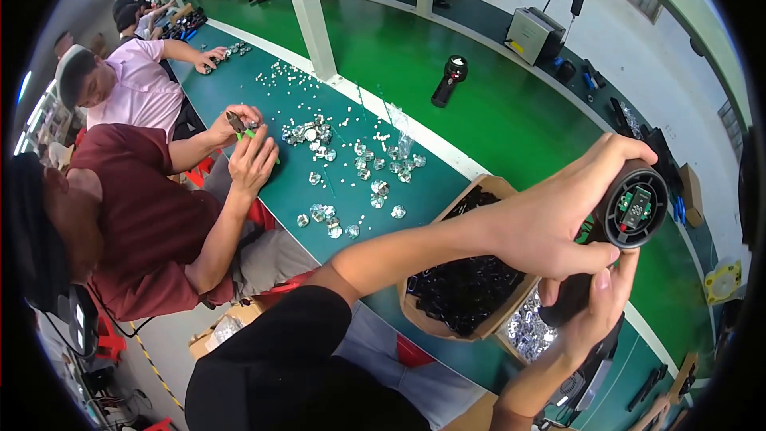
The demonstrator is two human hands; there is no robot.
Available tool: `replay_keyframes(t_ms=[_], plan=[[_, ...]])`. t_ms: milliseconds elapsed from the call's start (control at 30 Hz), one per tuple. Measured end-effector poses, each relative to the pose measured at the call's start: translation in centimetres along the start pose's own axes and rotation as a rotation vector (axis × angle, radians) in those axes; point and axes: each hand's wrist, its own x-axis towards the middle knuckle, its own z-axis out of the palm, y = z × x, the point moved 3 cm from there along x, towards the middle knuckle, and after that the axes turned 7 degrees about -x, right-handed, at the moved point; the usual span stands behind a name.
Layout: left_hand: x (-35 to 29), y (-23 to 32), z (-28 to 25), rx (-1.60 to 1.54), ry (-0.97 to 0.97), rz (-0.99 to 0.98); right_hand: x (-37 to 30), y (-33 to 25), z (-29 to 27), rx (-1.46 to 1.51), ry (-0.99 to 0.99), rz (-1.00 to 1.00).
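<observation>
Both my hands are on a black flashlight [613,215] at the right, its round head tilted so its open end shows. Inside the head sits a small green circuit board [636,206] with a red spot beside it. My left hand [558,211] reaches across and grips the head, fingers over the top and thumb below. My right hand [594,315] is wrapped round the dark handle [565,299] underneath, fingertips up against the head. Below my left forearm stands a cardboard box of black plastic parts [455,299]. Next to it is a box of shiny silver parts [529,327].
Clear faceted pieces [379,187] and small white bits are scattered on the green table [311,231]. Another flashlight [450,80] lies on the green belt [375,48]. At my left a co-worker in maroon [159,215] holds pliers [238,124]. A metal post [307,16] rises from the table edge.
</observation>
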Motion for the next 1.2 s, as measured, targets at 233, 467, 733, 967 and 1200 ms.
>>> replay_keyframes(t_ms=[233, 467, 733, 967, 1200], plan=[[0.0, -0.5, 0.2, 0.031, 0.014, 0.092, -0.4, 1.7, -0.5, -0.148, 0.264, -0.107], [0.5, 1.8, 0.3, -0.010, -0.035, -0.198, -0.4, 0.6, -0.7, -0.045, 0.126, 0.033], [0.0, -0.3, -0.6, 0.010, 0.081, -0.258, 1.0, 0.0, -0.2, 0.110, -0.050, 0.233], [0.0, -1.1, -0.2, 0.074, 0.047, -0.226, 1.0, 0.2, -0.6, 0.155, 0.016, 0.234], [-0.2, -0.4, 0.3, 0.053, 0.052, -0.245, 0.7, 0.7, -1.1, 0.116, -0.011, 0.167]])
